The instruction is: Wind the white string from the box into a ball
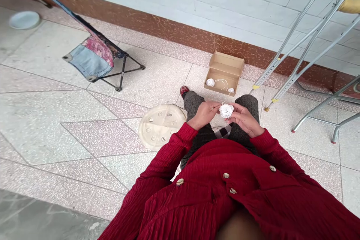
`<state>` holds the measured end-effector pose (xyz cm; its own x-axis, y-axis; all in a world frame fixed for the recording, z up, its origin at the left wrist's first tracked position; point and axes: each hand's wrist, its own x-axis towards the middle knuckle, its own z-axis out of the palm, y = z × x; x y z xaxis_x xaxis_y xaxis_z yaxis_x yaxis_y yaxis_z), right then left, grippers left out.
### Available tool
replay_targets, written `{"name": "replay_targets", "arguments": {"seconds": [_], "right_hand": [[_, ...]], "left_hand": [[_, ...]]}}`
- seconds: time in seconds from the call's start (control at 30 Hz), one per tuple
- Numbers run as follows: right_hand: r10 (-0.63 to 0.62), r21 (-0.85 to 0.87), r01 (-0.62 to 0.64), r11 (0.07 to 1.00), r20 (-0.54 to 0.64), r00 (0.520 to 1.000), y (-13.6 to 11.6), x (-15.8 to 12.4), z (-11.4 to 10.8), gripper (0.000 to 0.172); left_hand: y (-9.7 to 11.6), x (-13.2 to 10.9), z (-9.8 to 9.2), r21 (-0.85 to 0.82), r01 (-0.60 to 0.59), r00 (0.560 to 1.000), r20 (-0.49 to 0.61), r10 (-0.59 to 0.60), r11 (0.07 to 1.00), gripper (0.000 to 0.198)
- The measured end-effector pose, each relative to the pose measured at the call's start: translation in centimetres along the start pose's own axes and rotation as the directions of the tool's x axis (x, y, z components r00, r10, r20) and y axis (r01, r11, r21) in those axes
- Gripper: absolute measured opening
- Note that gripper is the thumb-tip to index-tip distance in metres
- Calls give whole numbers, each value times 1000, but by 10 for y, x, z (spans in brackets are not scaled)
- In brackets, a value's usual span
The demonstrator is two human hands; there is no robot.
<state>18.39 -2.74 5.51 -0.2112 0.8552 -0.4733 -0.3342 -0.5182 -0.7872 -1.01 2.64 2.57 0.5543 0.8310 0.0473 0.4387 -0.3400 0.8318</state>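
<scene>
A ball of white yarn (226, 111) is held above my lap, between my knees. My right hand (244, 119) grips it from the right, thumb and fingers around its side. At its left edge is my left hand (206, 113), closed in a pinch with the fingertips close against the ball; what lies in the pinch is too small to make out clearly, perhaps a strand. Beyond my knees, an open cardboard box (222, 77) on the floor holds a larger white yarn ball (210, 82) and a smaller one (231, 90), with loose strand lying between them.
A round pale lid-like disc (146, 135) with several holes lies left of my legs. Further left stands a folding chair (92, 60), and a white basin (24, 20) is beyond it. Metal crutches (303, 41) lean on the tiled wall at right, beside a metal-legged stool (323, 110).
</scene>
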Motion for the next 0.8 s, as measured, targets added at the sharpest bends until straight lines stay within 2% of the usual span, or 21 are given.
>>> {"name": "replay_targets", "arguments": {"seconds": [0.17, 0.3, 0.4, 0.47, 0.53, 0.6, 0.7, 0.8], "right_hand": [[-46, 9, 47, 999, -23, 999, -17, 7, 5, 44], [-155, -33, 153, 988, -115, 981, -26, 27, 1, 43], [-307, -241, 251, 937, -232, 923, -20, 46, -12, 42], [-365, -433, 231, 871, -257, 895, -7, 54, -21, 41], [-329, -571, 162, 805, -201, 923, 10, 54, -27, 39], [-218, -598, 109, 794, -113, 969, 26, 47, -29, 37], [-34, -444, 34, 896, 9, 999, 37, 29, -26, 38], [92, -271, -50, 961, 147, 985, 29, 12, -21, 39]], "left_hand": [[-7, -12, 16, -114, 104, 994, 41, -100, 988, 37], [-4, -21, 24, -141, 113, 985, 146, -92, 984, 44], [3, -27, 24, -90, 80, 976, 209, -60, 993, 44], [8, -29, 19, 7, 26, 978, 205, -27, 1000, 40], [10, -28, 11, 127, -46, 984, 179, 22, 991, 35], [9, -25, 0, 221, -100, 987, 144, 69, 970, 29], [5, -18, -14, 255, -131, 990, 92, 111, 958, 27], [5, -13, -17, 147, -146, 986, 106, 132, 978, 32]]}}
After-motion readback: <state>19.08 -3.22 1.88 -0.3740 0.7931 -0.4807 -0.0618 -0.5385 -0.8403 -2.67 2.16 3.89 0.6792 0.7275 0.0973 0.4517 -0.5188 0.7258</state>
